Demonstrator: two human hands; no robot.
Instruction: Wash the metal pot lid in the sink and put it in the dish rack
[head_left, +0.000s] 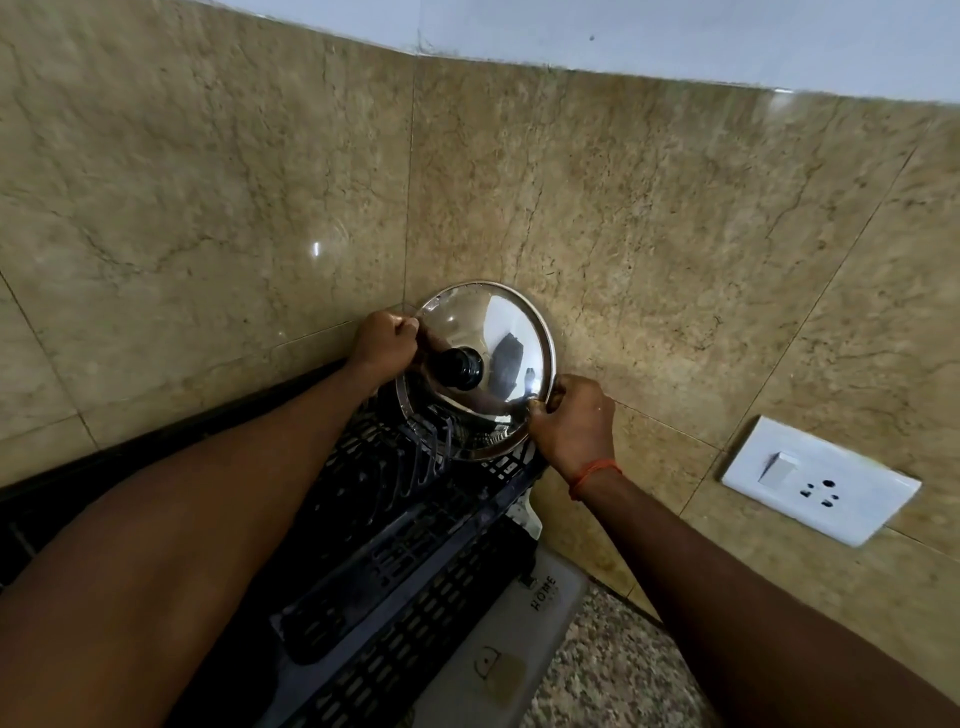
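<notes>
Forearms hide much of the black dish rack. Metal pot lid stands on edge at its far end, tilted against the wall, left hand and right hand both closed on opposite rims.

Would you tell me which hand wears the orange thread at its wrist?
The right hand, gripping the shiny metal pot lid at its lower right rim; the left hand is bare.

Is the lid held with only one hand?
No, the left hand grips the lid at its left rim and the right hand grips its lower right rim.
</notes>
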